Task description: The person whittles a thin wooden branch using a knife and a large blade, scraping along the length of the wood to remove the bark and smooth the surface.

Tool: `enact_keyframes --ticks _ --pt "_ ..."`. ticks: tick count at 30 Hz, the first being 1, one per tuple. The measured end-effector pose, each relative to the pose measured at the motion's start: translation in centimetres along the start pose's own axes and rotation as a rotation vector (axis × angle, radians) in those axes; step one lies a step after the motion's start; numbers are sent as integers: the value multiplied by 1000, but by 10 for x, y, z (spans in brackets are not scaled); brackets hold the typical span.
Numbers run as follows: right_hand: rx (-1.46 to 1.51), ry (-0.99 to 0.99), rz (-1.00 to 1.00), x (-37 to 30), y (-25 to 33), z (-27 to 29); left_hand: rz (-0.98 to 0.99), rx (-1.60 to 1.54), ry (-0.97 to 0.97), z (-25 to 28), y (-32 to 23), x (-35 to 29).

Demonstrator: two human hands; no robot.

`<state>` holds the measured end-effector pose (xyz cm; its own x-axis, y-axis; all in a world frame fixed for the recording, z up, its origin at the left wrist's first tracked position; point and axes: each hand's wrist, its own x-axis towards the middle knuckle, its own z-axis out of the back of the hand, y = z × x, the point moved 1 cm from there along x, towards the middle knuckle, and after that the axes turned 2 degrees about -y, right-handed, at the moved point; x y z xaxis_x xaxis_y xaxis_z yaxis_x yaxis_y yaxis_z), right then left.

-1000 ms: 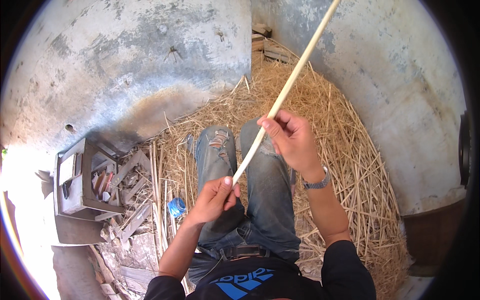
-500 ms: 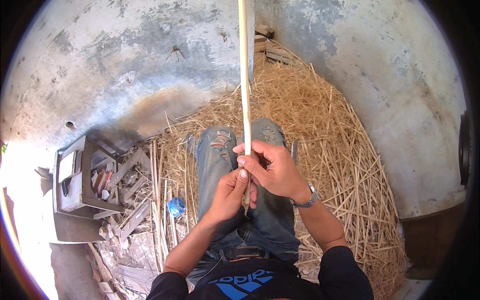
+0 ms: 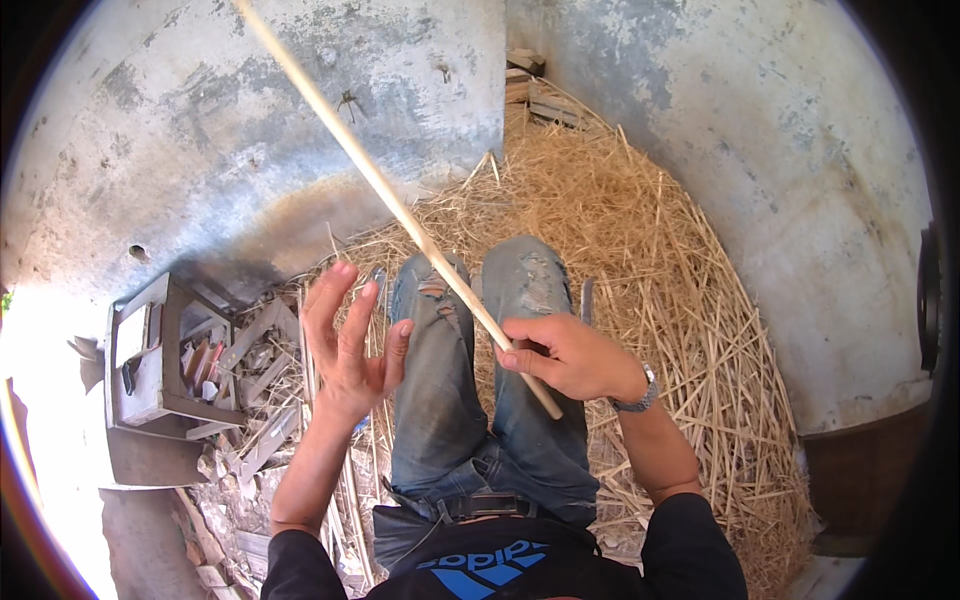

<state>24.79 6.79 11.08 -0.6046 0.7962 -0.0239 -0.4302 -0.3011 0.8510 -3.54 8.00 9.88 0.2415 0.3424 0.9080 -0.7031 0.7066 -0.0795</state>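
Note:
My right hand (image 3: 568, 357) grips the lower end of a long pale wooden stick (image 3: 382, 188), which slants up and to the left across the wall. My left hand (image 3: 347, 338) is free of the stick, palm up with fingers spread, just left of my knees. I sit with my legs in torn blue jeans (image 3: 480, 380) stretched out over a heap of straw (image 3: 640, 240). A watch is on my right wrist.
A small wooden stool or box (image 3: 150, 350) with scraps inside stands at the left, with wood offcuts (image 3: 250, 400) scattered beside it. Stained concrete walls (image 3: 200, 120) curve around the straw. Planks (image 3: 540, 95) lie in the far corner.
The stick swung from leaning right, through upright, to leaning left. My left hand let go of its lower end and opened; my right hand moved down to hold that end.

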Motion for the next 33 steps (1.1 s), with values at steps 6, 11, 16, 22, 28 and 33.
enact_keyframes --ticks 6,11,16,22,28,33 --pt "-202 -216 16 -5 -19 3 -202 267 127 12 15 17" --pt "-317 -439 120 -1 -36 17 -159 342 577 11 30 7" --pt "-529 -524 81 11 -32 32 231 -84 718 -6 27 -24" --pt "-649 -605 186 15 -62 32 711 -625 977 -14 5 -48" --pt "-627 -671 187 14 -78 25 938 -895 1033 -20 -16 -68" --pt "-505 -794 172 10 -84 21 1201 -1136 1047 -27 -31 -69"
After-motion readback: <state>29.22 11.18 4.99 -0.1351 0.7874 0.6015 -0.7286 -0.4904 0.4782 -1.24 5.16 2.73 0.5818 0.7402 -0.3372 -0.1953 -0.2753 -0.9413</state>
